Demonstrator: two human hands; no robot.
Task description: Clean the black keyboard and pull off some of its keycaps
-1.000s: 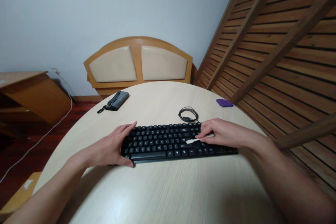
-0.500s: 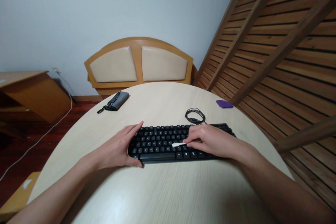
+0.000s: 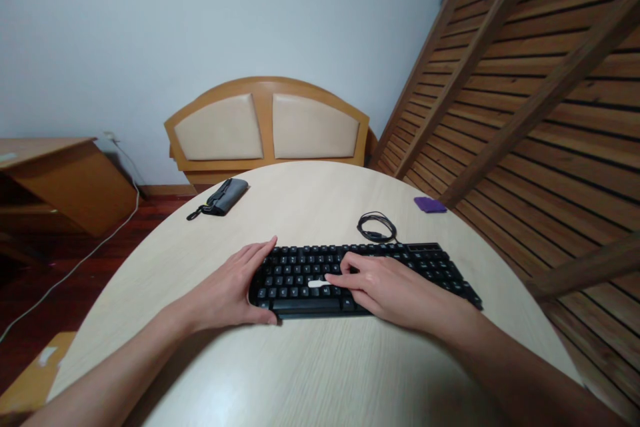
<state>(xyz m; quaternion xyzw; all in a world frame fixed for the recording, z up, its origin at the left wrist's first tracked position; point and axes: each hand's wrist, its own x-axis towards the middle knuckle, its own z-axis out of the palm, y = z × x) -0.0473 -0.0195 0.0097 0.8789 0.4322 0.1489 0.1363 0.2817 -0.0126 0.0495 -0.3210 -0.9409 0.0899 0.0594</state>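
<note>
A black keyboard (image 3: 295, 283) lies on the round table, its long side facing me. My left hand (image 3: 233, 287) grips its left end, thumb at the front edge and fingers toward the back edge. Over the middle keys, my right hand (image 3: 383, 283) pinches a small white brush-like tool (image 3: 319, 283). The tool's wider end points left and rests on or just above the letter keys; its bristles, if any, are too small to make out. My right hand and forearm hide part of the keyboard's middle and lower right.
Behind the keyboard lies its coiled black cable (image 3: 376, 227). A grey folded pouch (image 3: 227, 197) with a black strap sits at the table's (image 3: 310, 207) far left, and a purple cloth (image 3: 430, 205) near its right edge. A wooden slatted frame (image 3: 525, 120) leans close on the right.
My right hand has moved left along the keys with the white tool, uncovering the number pad. My left hand still holds the keyboard's left end. The view has shifted slightly.
</note>
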